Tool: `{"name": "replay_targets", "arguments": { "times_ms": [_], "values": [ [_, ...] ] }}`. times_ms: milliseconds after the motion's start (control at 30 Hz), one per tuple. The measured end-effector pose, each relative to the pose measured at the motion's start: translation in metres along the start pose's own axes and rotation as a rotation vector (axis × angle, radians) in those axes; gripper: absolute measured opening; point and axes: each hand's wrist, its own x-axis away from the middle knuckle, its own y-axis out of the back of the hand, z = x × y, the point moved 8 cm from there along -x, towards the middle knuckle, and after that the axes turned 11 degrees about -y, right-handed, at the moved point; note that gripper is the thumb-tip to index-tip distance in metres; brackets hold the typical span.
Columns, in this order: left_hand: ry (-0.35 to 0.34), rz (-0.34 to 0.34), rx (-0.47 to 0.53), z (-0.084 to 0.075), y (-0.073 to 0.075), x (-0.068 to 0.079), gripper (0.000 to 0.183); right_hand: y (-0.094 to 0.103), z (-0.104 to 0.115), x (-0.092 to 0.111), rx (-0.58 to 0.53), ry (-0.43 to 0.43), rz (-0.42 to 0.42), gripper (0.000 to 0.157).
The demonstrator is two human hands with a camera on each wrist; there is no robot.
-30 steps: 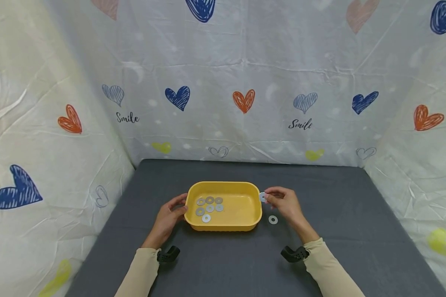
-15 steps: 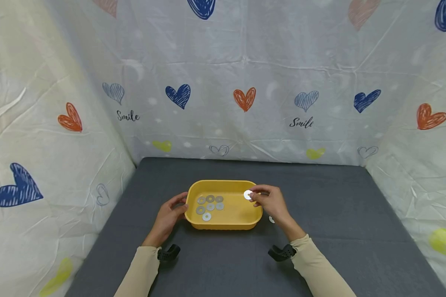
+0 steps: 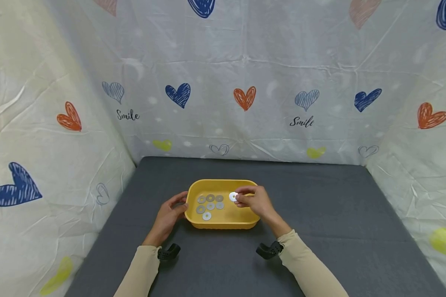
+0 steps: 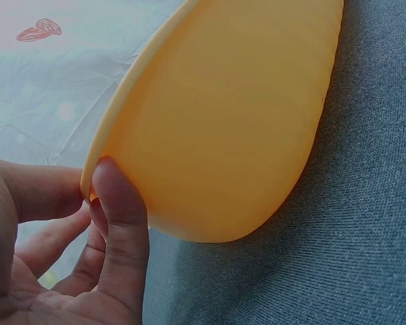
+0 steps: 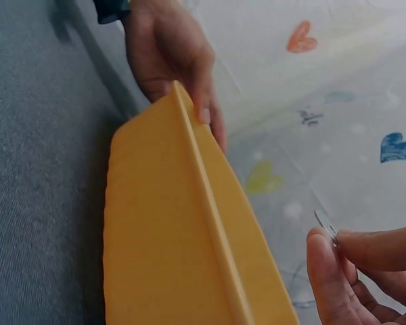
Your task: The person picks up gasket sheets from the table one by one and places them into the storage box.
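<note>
A yellow plastic tray [image 3: 223, 225] sits on the dark cloth. In it, toward the left, lie several flat metal washers [image 3: 204, 216]. My left hand [image 3: 167, 216] pinches the tray's left rim; the left wrist view shows the thumb [image 4: 122, 196] pressed on the outer wall. Over the right half of the tray is my right hand [image 3: 255, 201], pinching one bright washer [image 3: 231, 197] between thumb and fingertips. The right wrist view has that washer [image 5: 323, 223] tilted nearly edge-on, above the rim. A washer seen earlier on the cloth is now hidden by the right hand or forearm.
A dark grey cloth [image 3: 319, 198] covers the table around the tray. Pale curtains [image 3: 271, 74] printed with hearts stand behind and on both sides. Each wrist carries a black camera mount [image 3: 269, 250].
My right hand has moved left from beside the tray to above its inside, carrying the washer. The left hand stays on the rim. The loose washer on the cloth has become covered.
</note>
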Motion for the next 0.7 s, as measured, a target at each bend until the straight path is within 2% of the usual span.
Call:
{"name": "replay_targets", "arguments": {
  "times_ms": [233,400,700],
  "values": [
    [0.021,0.004,0.007,-0.002,0.0,0.001,0.05,-0.015,-0.007,-0.009,0.001,-0.067,0.028,0.019],
    [0.008,-0.007,0.004,-0.003,0.0,0.001,0.049,-0.025,-0.014,-0.013,0.016,-0.134,0.055,0.019],
    [0.017,-0.003,0.009,-0.004,0.0,0.003,0.05,-0.039,-0.023,-0.02,0.097,-0.178,0.129,0.017]
  ]
}}
